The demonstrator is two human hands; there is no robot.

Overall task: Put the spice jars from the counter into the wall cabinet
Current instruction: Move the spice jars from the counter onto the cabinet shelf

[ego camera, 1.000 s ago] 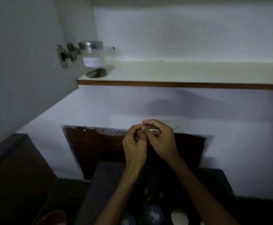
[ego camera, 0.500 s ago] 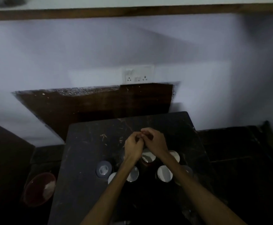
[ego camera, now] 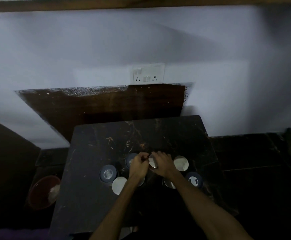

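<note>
Down on the dark marble bench (ego camera: 92, 196) stands a cluster of spice jars (ego camera: 119, 185), seen from above by their round lids, some silvery and some dark-rimmed. Both hands hover close together over the middle of the group: the left hand (ego camera: 139, 165) is curled into a loose fist with nothing visibly in it, while the right hand (ego camera: 162, 164) has its fingers bent down around a silver-lidded jar (ego camera: 152, 162).

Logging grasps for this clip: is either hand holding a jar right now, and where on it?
The right hand rests over a silver-lidded jar's top; a closed grip cannot be told. The left hand looks empty, curled.
</note>
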